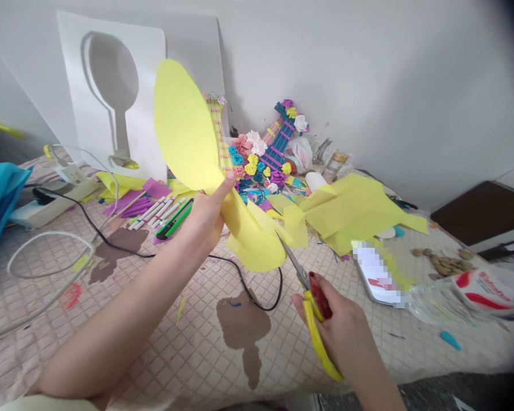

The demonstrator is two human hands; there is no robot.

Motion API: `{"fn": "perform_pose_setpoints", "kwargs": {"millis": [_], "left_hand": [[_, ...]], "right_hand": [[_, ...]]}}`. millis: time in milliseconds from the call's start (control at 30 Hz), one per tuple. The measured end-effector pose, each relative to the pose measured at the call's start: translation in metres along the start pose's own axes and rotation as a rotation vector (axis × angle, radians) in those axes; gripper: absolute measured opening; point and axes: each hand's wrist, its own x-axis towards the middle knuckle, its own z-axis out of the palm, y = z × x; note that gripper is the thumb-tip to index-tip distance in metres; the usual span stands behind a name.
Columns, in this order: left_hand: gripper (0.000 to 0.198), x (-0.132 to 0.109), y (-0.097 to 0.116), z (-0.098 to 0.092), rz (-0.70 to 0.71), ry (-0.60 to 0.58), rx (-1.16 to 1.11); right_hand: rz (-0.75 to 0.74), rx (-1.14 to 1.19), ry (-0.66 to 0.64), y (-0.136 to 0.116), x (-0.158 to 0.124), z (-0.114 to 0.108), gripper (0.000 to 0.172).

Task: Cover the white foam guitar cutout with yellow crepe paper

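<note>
My left hand (209, 220) pinches a yellow paper cutout (186, 128) at its narrow middle, holding it above the table. One end of the cutout is a large oval; the lower end spreads out with a loose flap of the same yellow. My right hand (340, 325) grips scissors (319, 334) with yellow handles, the fingers through the loops. The blades point up and left, with their tips at the edge of the cutout's lower end. Whether the blades are parted is hard to make out. Crumpled yellow sheets (355, 205) lie just beyond the scissors.
A white board with a spoon-shaped opening (68, 85) leans on the wall. Paper flowers (252, 157) stand behind the cutout. Markers (152, 214), a green utility knife (173, 220) and cables are at left. A phone (374, 274), a plastic bottle (445, 297) and brown nuts (448, 264) lie at right.
</note>
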Motion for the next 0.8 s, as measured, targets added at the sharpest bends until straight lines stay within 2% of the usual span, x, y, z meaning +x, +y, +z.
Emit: {"fn": "perform_pose_setpoints", "kwargs": {"millis": [100, 233, 367, 500, 800], "left_hand": [[0.019, -0.003, 0.008, 0.002, -0.075, -0.092, -0.016], [0.014, -0.005, 0.015, 0.002, -0.152, -0.073, 0.014], [0.013, -0.004, 0.016, 0.000, -0.110, -0.117, 0.032], [0.020, -0.002, 0.016, -0.002, -0.055, -0.107, 0.049], [0.030, -0.010, 0.016, 0.004, -0.020, -0.133, 0.097]], "right_hand": [[0.012, -0.021, -0.022, 0.003, 0.001, -0.004, 0.028], [0.043, 0.079, -0.148, 0.005, 0.002, -0.009, 0.022], [0.085, 0.299, -0.306, 0.011, -0.001, -0.007, 0.017], [0.118, 0.401, -0.363, 0.018, -0.006, -0.003, 0.015], [0.099, 0.295, -0.437, 0.014, -0.004, -0.009, 0.018]]}}
